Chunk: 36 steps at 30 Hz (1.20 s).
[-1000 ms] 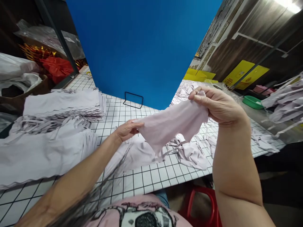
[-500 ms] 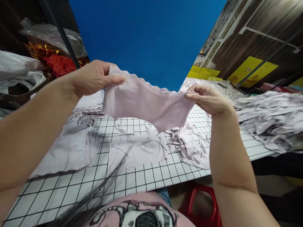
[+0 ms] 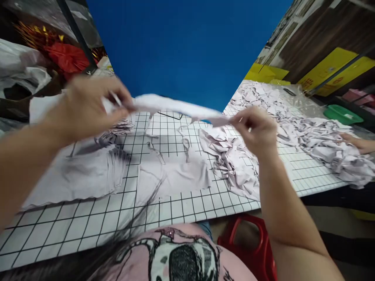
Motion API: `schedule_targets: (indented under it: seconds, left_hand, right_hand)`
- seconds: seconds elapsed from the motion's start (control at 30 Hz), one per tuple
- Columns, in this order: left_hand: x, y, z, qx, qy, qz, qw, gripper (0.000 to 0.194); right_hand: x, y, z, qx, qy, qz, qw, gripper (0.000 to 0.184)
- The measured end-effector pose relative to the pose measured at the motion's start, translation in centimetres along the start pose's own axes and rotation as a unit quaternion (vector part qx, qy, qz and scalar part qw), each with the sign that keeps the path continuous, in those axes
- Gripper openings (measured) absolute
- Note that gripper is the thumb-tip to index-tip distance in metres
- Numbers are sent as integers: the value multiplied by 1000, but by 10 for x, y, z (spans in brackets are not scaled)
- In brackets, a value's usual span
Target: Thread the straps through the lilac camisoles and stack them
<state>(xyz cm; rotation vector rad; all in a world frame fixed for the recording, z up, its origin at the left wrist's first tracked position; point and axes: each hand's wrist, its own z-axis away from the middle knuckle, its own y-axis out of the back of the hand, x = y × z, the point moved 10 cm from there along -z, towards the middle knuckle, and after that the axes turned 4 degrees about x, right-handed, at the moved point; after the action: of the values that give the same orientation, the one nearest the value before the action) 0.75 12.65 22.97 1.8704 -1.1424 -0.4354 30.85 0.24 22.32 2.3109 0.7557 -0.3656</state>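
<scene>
Above a grid-patterned desk, a pale garment stretches between a person's left hand and right hand, each grip pinching one end, seemingly to keep it taut. Beneath lies a flat strapped piece, flanked by a layered stack and a loose heap, apparently placed within reach.
</scene>
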Motion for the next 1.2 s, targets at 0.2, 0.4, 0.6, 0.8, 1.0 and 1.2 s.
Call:
schedule_targets:
  seconds: [0.2,0.4,0.6,0.8,1.0,1.2]
  left_hand:
    - [40,-135,147,-132,-23,67,989,12]
    - [41,-131,166,-118,-21,53,991,11]
    - [54,-136,187,-195,-3,79,978,13]
    - [64,-156,188,-149,5,39,988,52]
    - [62,-176,197,-204,18,-35,978,58]
    - [98,-187,141,-176,3,-21,984,50]
  right_hand:
    - [36,-75,171,-191,-96,-20,977,12]
    - [28,-68,197,-176,-110,0,978,12]
    - [5,-70,206,-297,-122,16,947,17]
    - [18,-103,202,-329,-111,204,915,50]
    - [43,-112,230,-344,-128,260,893,58]
    - [52,-105,172,-277,-174,211,921,41]
